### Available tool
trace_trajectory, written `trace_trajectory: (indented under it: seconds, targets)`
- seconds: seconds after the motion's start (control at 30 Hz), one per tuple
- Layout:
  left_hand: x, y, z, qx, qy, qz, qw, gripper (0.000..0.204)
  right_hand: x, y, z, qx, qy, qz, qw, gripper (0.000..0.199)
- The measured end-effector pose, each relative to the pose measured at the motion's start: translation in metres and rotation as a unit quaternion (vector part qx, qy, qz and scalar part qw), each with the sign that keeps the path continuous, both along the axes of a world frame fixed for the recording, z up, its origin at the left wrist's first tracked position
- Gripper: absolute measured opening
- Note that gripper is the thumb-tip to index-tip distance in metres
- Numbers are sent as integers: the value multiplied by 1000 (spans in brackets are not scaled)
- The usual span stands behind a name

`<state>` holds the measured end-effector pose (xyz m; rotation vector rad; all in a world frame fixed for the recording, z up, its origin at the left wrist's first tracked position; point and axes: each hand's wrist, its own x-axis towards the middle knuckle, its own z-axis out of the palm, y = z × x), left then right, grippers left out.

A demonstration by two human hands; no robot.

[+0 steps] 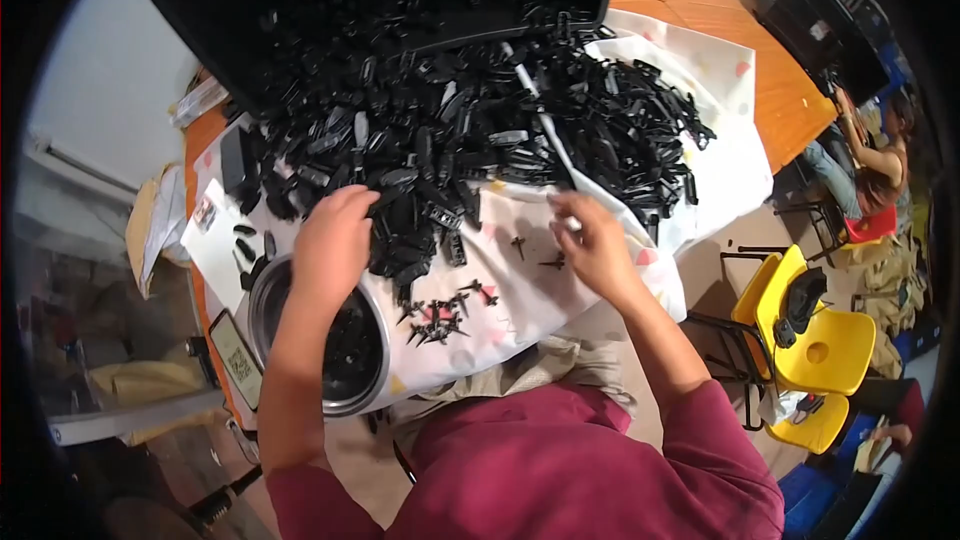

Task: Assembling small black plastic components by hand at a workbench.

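My left hand (335, 240) is at the near edge of a large heap of black plastic clip-like parts (400, 130). Motion smears its bent fingers; whether they grip a part cannot be made out. Over the patterned white cloth (540, 310), my right hand (597, 245) has its fingers curled in, with something small and white at the fingertips. Two small black pronged pieces (518, 246) lie just left of that hand. A small group of similar pronged pieces (435, 322) sits nearer to me, between my forearms.
A metal bowl (377, 380) with dark contents stands partly under my left forearm, beside a phone (236, 360). A large black bin (370, 0) tips toward the heap. Yellow chairs (815, 340) and a seated person (880, 170) are at the right.
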<state>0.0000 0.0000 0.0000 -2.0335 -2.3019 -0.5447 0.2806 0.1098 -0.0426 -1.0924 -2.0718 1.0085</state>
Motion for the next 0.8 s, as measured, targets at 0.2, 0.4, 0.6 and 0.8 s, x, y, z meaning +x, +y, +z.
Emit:
trace_trajectory:
  seconds: [0.2, 0.4, 0.6, 0.8]
  targets:
    - [15, 36, -20, -142, 103, 19, 984, 25, 53, 83, 10, 190, -208, -160, 946, 45]
    - [11, 38, -9, -45, -45, 61, 996, 22, 30, 104, -4, 155, -302, -111, 934, 71]
    - [32, 24, 6, -35, -859, 77, 505, 30, 22, 117, 9, 115, -322, -78, 937, 59]
    - [76, 18, 8, -32, -871, 44, 488, 29, -6, 111, 16, 48, -330, -130, 934, 56]
